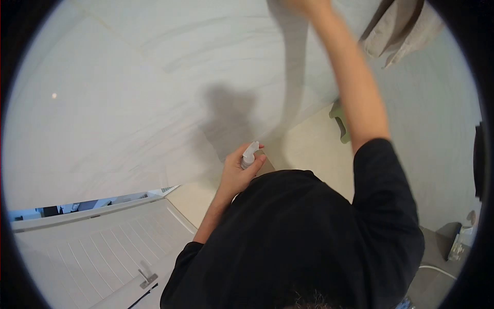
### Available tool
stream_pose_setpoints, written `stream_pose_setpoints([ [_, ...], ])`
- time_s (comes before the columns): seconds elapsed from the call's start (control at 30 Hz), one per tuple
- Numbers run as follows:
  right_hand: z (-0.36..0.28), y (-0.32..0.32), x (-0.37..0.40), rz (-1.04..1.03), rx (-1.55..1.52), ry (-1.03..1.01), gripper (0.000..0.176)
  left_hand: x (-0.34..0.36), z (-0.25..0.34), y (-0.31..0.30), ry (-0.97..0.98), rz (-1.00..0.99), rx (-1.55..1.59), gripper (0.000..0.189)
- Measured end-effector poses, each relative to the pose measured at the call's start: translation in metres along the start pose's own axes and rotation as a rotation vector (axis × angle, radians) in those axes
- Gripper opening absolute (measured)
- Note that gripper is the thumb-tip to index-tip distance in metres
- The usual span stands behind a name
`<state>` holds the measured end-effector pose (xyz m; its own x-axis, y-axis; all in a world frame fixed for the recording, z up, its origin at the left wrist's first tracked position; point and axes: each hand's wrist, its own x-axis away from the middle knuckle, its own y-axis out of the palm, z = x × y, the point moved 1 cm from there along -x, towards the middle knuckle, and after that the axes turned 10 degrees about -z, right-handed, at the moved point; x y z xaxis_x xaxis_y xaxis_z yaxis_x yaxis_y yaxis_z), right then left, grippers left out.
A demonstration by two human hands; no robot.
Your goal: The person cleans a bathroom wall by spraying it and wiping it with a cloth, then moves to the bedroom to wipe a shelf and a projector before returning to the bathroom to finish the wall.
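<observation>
In front of my chest, my left hand [239, 172] is wrapped round a small spray bottle. Its white spray head [250, 153] sticks up above the fingers, while most of the bottle's body is hidden by the hand. My right arm is stretched up and forward along the pale marbled wall [154, 103]. At the top edge of the view, my right hand [311, 5] is mostly cut off and blurred. Its fingers do not show, so I cannot see whether it holds anything. Both the hand and arm cast a shadow on the wall.
A whitish door [113, 247] with a metal handle [148, 279] stands at the lower left. Grey-beige cloths [393, 31] hang at the upper right. A green stool-like object [339, 121] is on the floor behind my right arm. A white cable [437, 270] runs at the lower right.
</observation>
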<state>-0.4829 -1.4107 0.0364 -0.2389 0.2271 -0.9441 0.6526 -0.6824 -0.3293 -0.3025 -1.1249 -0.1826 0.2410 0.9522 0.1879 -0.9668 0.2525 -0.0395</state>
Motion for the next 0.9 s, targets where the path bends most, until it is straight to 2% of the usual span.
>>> stream_pose_setpoints([
  [0.07, -0.016, 0.020, 0.097, -0.153, -0.146, 0.114, 0.083, -0.003, -0.005, 0.000, 0.015, 0.014, -0.028, 0.027],
  [0.13, -0.023, 0.039, 0.195, -0.276, -0.131, 0.221, 0.089, -0.003, -0.011, 0.001, 0.025, 0.041, -0.064, 0.027],
  [0.17, -0.020, 0.045, 0.225, -0.274, -0.136, 0.227, 0.089, -0.005, -0.011, 0.000, 0.046, 0.052, -0.104, 0.027],
  [0.2, -0.015, 0.048, 0.250, -0.368, -0.158, 0.275, 0.093, -0.004, -0.009, -0.001, 0.040, 0.048, -0.112, 0.027],
  [0.23, -0.016, 0.046, 0.259, -0.462, -0.178, 0.325, 0.096, -0.004, -0.004, -0.002, 0.028, 0.025, -0.105, 0.027],
  [0.37, -0.016, 0.049, 0.270, -0.481, -0.163, 0.312, 0.101, -0.004, -0.002, 0.000, 0.066, 0.006, -0.105, 0.029],
  [0.43, -0.046, 0.062, 0.266, -0.248, -0.270, 0.383, 0.097, -0.003, -0.002, 0.003, 0.062, 0.018, -0.106, 0.028],
  [0.5, -0.088, 0.062, 0.257, -0.830, 0.084, 0.248, 0.084, -0.003, -0.001, 0.002, 0.062, 0.028, -0.112, 0.028],
  [0.57, -0.133, 0.066, 0.262, -0.935, -0.269, 0.046, 0.068, -0.003, -0.006, 0.001, 0.034, 0.003, -0.085, 0.028],
  [0.63, -0.171, 0.084, 0.289, -0.779, -0.446, -0.092, 0.061, -0.001, -0.001, 0.004, 0.015, 0.015, -0.061, 0.027],
  [0.77, -0.169, 0.100, 0.312, -0.710, -0.577, -0.094, 0.063, -0.002, -0.001, 0.005, 0.044, 0.057, -0.067, 0.027],
  [0.83, -0.139, 0.097, 0.330, -0.751, -0.152, -0.129, 0.066, -0.002, 0.000, 0.004, 0.047, 0.070, -0.070, 0.028],
  [0.9, -0.091, 0.064, 0.298, -1.310, -0.177, 0.337, 0.074, -0.002, -0.001, 0.004, 0.057, 0.098, -0.067, 0.029],
])
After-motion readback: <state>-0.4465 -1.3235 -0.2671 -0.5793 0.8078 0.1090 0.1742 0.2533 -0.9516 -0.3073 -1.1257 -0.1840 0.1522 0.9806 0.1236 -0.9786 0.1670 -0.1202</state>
